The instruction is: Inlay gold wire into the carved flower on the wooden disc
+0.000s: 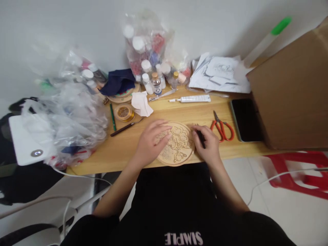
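Observation:
A round wooden disc (pixel 180 156) with a raised flower pattern lies at the front edge of the wooden table. Over its left side rests my left hand (pixel 151 141), fingers spread and holding nothing. My right hand (pixel 207 143) is at the disc's right rim, its fingers closed around a dark, slim tool (pixel 201 137). The tool's tip is too small to make out. Just right of that hand lie scissors (pixel 222 129) with red-orange handles.
A phone (pixel 244 119) and a cardboard box (pixel 289 92) stand at the right. Behind are a white tube (pixel 196 98), papers (pixel 217 75) and small bottles (pixel 156 83). Left are a wire spool (pixel 124 113), a brown-handled tool (pixel 123 129), a green pen (pixel 112 117) and plastic bags (pixel 77 116).

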Demonstrator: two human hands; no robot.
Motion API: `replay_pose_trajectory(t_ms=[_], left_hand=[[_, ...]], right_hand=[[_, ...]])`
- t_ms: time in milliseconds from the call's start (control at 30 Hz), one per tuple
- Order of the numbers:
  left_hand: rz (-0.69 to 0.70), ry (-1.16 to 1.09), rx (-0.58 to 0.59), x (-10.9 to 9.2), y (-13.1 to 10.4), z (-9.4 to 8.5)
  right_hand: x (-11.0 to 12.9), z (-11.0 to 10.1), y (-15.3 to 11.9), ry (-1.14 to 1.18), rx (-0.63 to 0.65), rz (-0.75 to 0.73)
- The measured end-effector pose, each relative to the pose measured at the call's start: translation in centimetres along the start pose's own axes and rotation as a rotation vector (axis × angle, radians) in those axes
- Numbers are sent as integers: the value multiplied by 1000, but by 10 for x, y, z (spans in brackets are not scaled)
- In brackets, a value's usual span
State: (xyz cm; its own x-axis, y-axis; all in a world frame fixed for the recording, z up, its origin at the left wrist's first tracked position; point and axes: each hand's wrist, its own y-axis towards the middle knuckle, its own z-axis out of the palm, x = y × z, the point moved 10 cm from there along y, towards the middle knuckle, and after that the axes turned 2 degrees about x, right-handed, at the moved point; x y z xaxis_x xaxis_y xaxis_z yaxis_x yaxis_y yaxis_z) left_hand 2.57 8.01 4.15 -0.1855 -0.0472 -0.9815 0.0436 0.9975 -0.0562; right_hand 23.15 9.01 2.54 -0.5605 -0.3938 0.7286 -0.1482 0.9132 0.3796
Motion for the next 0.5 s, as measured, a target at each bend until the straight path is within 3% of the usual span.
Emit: replay_pose_trajectory(t_ms=[233, 500], left_hand=[[-110, -501, 79, -8, -21, 18], [-162, -811, 100, -31, -39, 26]], right_hand=[[3, -1, -1, 10, -25, -48], [-3, 0, 0, 54, -24, -36]])
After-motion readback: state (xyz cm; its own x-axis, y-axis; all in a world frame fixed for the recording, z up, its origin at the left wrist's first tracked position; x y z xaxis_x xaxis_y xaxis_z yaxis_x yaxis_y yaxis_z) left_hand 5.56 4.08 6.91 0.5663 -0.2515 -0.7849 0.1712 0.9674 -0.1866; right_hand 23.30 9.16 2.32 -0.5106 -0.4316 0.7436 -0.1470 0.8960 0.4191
